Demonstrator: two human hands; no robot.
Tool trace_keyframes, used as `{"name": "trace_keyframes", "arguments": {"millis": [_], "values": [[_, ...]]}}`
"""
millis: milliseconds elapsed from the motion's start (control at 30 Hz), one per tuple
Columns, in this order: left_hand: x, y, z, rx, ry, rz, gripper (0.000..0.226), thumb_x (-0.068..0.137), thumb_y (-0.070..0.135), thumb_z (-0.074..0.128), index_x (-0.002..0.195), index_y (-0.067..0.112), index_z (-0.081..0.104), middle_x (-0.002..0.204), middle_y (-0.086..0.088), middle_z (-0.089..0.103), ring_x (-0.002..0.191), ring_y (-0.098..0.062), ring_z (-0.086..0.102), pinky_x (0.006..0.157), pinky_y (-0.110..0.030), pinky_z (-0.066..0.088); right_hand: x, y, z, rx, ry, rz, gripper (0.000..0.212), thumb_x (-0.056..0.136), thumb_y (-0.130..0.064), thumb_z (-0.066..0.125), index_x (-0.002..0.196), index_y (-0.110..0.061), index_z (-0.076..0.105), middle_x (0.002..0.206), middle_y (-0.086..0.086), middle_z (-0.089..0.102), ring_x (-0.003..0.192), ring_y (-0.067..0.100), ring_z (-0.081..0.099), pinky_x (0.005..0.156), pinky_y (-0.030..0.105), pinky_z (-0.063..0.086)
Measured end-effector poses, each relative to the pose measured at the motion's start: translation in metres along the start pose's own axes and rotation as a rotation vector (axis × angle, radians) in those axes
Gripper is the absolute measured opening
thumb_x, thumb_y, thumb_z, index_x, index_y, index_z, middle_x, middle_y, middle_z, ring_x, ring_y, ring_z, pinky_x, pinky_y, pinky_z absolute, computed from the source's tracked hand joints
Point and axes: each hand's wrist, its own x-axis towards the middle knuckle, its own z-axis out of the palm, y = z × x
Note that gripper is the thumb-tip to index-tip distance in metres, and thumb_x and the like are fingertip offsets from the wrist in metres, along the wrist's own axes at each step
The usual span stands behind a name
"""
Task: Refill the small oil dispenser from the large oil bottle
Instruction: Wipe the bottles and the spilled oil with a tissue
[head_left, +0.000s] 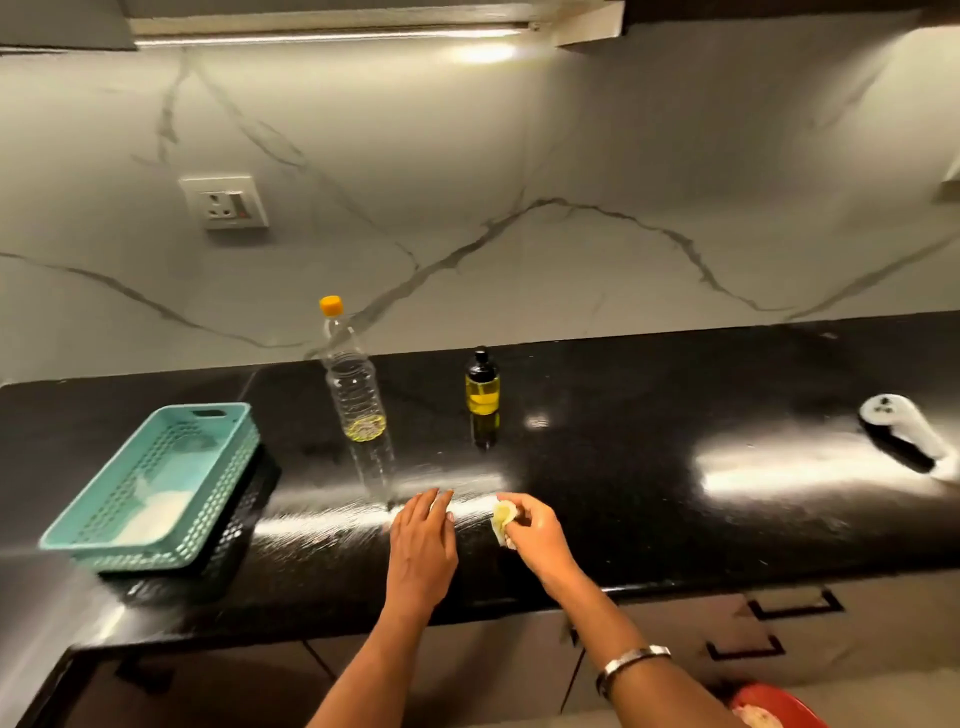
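Head view: your small oil dispenser (482, 387) stands capped mid-table, mostly full and probably slick; take it round the body. To its left the large oil bottle (354, 379), nearly empty, should be light and squashy, so hold it mid-body. Your right hand (535, 532) pinches an oily tissue (503, 519); your left hand (423, 540) lies flat, fingers relaxed.

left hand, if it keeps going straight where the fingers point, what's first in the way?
Probably the large oil bottle. The left hand lies open with fingers pointing away and slightly left, toward the bottle's base. Bare black countertop lies between; depth is unclear, so it might pass just right.
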Motion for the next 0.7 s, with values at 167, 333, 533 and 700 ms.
{"name": "trace_keyframes", "arguments": {"millis": [167, 333, 533, 700], "values": [[0.019, 0.036, 0.019, -0.031, -0.074, 0.149, 0.04, 0.101, 0.027, 0.042, 0.14, 0.023, 0.047, 0.147, 0.001, 0.045, 0.139, -0.017, 0.034, 0.115, -0.036, 0.024, -0.005, 0.0, -0.038, 0.341, 0.104, 0.107, 0.038, 0.085, 0.012, 0.052, 0.112, -0.011, 0.065, 0.102, 0.009, 0.07, 0.093, 0.017, 0.067, 0.071, 0.026, 0.057], [0.03, 0.074, 0.039, -0.079, -0.164, 0.304, 0.041, 0.102, 0.029, 0.038, 0.142, 0.025, 0.045, 0.149, 0.003, 0.041, 0.141, -0.015, 0.03, 0.116, -0.035, 0.022, -0.014, 0.008, -0.068, 0.408, 0.223, 0.085, 0.041, 0.087, 0.007, 0.055, 0.108, -0.025, 0.069, 0.106, 0.007, 0.071, 0.098, 0.017, 0.068, 0.078, 0.026, 0.055], [0.027, 0.108, 0.058, -0.139, -0.231, 0.452, 0.04, 0.101, 0.029, 0.04, 0.14, 0.024, 0.047, 0.148, 0.003, 0.044, 0.14, -0.017, 0.033, 0.116, -0.036, 0.025, -0.034, 0.007, -0.096, 0.696, 0.377, 0.13, 0.033, 0.091, 0.011, 0.048, 0.11, -0.009, 0.065, 0.102, 0.014, 0.069, 0.09, 0.021, 0.067, 0.072, 0.025, 0.056], [0.016, 0.138, 0.073, -0.172, -0.306, 0.577, 0.041, 0.101, 0.027, 0.04, 0.142, 0.025, 0.045, 0.149, 0.004, 0.042, 0.141, -0.015, 0.031, 0.116, -0.033, 0.02, -0.059, 0.013, -0.124, 0.909, 0.499, 0.068, 0.019, 0.096, 0.001, 0.048, 0.105, -0.004, 0.063, 0.097, 0.016, 0.065, 0.084, 0.021, 0.064, 0.07, 0.027, 0.056]]}}
